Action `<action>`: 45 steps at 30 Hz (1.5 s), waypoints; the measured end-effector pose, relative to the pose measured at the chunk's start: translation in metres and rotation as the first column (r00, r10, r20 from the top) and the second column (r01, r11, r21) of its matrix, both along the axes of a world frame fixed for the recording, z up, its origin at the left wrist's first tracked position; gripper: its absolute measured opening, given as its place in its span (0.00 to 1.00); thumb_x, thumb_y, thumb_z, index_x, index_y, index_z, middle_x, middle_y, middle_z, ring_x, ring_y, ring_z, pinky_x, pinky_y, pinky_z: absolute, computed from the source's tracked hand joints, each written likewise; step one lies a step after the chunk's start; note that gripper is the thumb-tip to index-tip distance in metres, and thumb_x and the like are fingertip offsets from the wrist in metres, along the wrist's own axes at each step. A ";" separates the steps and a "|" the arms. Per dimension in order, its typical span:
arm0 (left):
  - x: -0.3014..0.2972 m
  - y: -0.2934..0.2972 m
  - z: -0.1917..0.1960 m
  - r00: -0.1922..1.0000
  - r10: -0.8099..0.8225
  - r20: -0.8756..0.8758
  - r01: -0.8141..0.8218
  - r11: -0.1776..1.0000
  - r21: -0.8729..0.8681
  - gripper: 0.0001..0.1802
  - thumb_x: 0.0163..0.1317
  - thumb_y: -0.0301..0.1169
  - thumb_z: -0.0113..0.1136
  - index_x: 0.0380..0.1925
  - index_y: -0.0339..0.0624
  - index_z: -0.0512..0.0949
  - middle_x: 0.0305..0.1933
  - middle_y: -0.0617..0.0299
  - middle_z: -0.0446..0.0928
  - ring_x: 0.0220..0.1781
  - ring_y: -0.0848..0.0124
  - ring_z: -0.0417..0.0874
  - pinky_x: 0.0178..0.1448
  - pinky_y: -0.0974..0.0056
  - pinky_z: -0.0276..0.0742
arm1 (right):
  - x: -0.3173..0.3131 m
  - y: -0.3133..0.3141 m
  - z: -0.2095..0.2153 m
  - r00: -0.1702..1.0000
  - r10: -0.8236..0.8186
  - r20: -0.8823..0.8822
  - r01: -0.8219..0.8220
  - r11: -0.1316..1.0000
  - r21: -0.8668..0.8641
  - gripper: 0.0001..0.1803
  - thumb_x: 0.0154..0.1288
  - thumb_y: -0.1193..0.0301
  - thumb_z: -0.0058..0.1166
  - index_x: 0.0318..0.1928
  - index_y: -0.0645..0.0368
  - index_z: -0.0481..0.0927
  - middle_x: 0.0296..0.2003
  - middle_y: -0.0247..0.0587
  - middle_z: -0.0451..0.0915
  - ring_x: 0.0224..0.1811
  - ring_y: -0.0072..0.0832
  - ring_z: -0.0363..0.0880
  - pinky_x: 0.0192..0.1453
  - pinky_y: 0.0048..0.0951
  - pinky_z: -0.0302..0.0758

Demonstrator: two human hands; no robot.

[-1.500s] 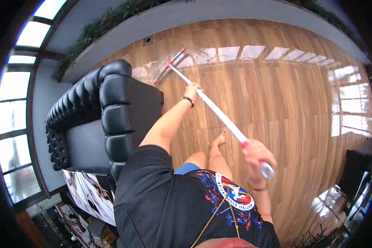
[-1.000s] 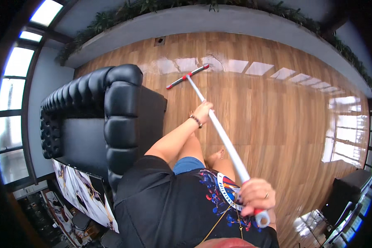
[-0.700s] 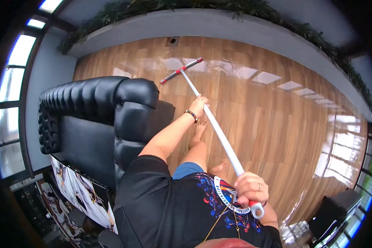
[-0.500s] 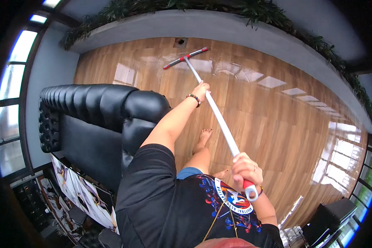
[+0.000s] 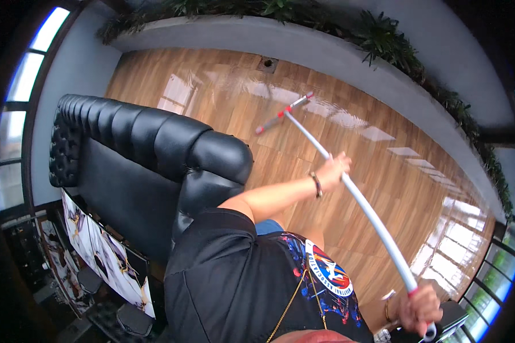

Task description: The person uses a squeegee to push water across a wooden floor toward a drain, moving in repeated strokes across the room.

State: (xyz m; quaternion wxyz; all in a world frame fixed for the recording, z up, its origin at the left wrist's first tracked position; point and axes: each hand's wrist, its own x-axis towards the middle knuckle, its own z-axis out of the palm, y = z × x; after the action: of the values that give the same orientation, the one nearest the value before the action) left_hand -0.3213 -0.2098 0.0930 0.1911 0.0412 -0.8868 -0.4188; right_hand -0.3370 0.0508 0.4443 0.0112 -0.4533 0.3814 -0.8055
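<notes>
The left grip and right grip are wrapped around a long white-poled, red-and-grey squeegee. Its head is between a black padded-leather sofa and a low grey wall.

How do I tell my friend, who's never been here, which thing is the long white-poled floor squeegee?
Start at the big, black, leathery sofa on the left, then look right across the shiny brown plank floor. There, the person's left hand and right hand grip the squeegee. Unlike the chunky sofa, it's a skinny T: long white pole, red-and-grey bar at the far end.
</notes>
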 end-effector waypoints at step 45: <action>-0.220 -0.368 0.021 0.781 0.622 -0.058 -0.618 0.782 0.075 0.10 0.49 0.32 0.62 0.26 0.45 0.69 0.30 0.60 0.75 0.38 0.59 0.77 0.42 0.55 0.72 | -0.411 -0.499 0.094 0.761 0.649 0.003 -0.648 0.760 0.045 0.17 0.57 0.67 0.61 0.17 0.51 0.66 0.15 0.24 0.64 0.11 0.14 0.57 0.20 0.18 0.58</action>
State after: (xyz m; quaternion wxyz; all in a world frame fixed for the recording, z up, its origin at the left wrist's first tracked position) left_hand -0.5413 -0.5783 0.1139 0.3520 0.3188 -0.8044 -0.3570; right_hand -0.7480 -0.4485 0.5387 0.2962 -0.5620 0.2187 -0.7406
